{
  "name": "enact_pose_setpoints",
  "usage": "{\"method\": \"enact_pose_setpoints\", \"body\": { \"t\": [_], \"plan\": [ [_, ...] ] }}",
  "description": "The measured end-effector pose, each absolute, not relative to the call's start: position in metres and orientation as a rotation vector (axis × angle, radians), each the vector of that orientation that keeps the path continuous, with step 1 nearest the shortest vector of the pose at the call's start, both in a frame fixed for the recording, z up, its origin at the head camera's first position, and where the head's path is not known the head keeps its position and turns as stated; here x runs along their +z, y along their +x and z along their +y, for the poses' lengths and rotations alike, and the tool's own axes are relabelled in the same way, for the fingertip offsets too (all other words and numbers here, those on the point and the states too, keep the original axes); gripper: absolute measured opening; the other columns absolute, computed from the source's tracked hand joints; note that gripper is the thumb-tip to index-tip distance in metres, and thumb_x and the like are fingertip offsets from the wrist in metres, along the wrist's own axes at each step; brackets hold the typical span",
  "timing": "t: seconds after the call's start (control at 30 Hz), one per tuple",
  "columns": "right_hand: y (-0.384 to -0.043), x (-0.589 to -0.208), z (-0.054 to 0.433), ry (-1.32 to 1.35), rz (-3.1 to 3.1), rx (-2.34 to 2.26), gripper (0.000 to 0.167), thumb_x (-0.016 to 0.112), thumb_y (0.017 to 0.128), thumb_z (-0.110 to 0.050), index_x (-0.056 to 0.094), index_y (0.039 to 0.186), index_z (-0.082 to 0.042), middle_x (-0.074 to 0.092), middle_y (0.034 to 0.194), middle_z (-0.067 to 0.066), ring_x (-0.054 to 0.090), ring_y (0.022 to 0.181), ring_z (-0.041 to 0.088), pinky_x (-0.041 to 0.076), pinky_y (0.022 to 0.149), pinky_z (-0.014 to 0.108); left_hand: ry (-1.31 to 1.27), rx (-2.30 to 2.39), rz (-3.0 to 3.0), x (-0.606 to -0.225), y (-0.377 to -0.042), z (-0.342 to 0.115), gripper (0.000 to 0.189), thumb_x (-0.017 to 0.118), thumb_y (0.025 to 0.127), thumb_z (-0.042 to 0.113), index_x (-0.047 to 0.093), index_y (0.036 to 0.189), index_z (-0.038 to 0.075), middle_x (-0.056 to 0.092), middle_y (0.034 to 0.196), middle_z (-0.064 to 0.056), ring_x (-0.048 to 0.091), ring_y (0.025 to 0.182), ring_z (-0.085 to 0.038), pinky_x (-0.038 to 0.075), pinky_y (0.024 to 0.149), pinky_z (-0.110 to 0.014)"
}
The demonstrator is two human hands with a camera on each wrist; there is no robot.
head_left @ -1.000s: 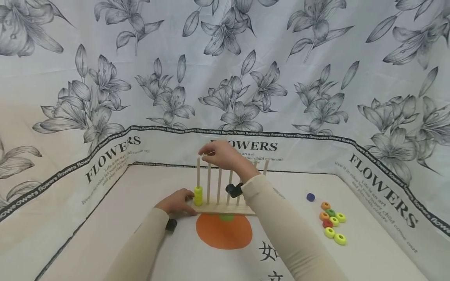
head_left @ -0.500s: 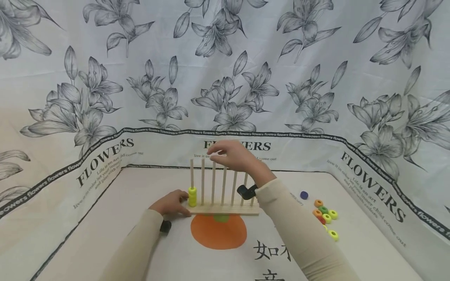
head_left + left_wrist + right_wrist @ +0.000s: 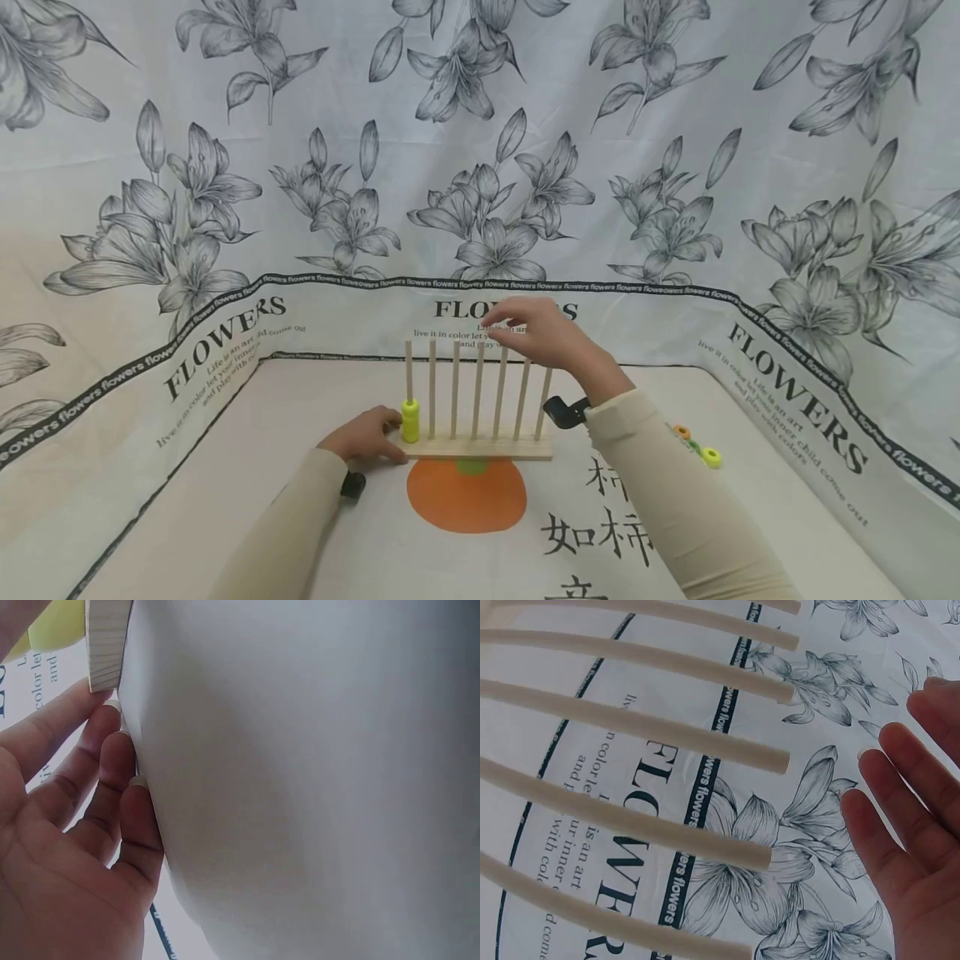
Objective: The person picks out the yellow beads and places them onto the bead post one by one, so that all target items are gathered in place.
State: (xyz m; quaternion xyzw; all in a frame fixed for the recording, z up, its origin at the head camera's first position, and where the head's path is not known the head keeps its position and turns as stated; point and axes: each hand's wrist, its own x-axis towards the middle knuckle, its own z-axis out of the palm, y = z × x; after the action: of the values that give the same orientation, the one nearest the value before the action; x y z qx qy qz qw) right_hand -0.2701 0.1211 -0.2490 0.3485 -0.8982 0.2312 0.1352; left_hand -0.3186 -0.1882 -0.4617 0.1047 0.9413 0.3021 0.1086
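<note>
A wooden peg rack (image 3: 480, 451) with several upright rods stands in front of me in the head view. Yellow beads (image 3: 409, 421) are stacked low on its leftmost rod, while the other rods are bare. My left hand (image 3: 367, 435) holds the rack's left end, thumb toward the front and fingers behind. In the left wrist view, a fingertip meets the end of the wooden base (image 3: 109, 649). Above the rods toward the right, my right hand (image 3: 543, 333) hovers with relaxed fingers and nothing in them. The right wrist view shows its fingers apart from the rod tips.
To the right on the table lie loose beads, among them an orange bead (image 3: 681, 432) and a yellow bead (image 3: 711, 457); my right sleeve (image 3: 675, 500) hides others. An orange fruit print (image 3: 467, 496) marks the cloth before the rack. Flower-printed fabric (image 3: 495, 192) rises behind.
My right hand has moved right from above the leftmost rod, passing over the rods. Its sleeve now covers more loose beads. The left hand stays at the rack's end; the view shifted slightly.
</note>
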Motion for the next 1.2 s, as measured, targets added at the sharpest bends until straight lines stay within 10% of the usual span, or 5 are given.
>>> {"method": "enact_pose_setpoints", "body": {
  "t": [1.2],
  "plan": [
    [-0.256,-0.269,0.238,0.644,-2.685,0.616,0.027,0.059,0.096,-0.029,0.068,0.116,-0.013,0.067,0.121,0.009,0.065,0.108,0.030,0.054,0.091,0.050,0.304,0.870,2.774,-0.454,-0.313,-0.185,0.076,0.087,0.066,0.032,0.056,0.131,0.007,0.058,0.124,-0.009,0.053,0.113,-0.025,0.045,0.104,-0.048]
  ]
}}
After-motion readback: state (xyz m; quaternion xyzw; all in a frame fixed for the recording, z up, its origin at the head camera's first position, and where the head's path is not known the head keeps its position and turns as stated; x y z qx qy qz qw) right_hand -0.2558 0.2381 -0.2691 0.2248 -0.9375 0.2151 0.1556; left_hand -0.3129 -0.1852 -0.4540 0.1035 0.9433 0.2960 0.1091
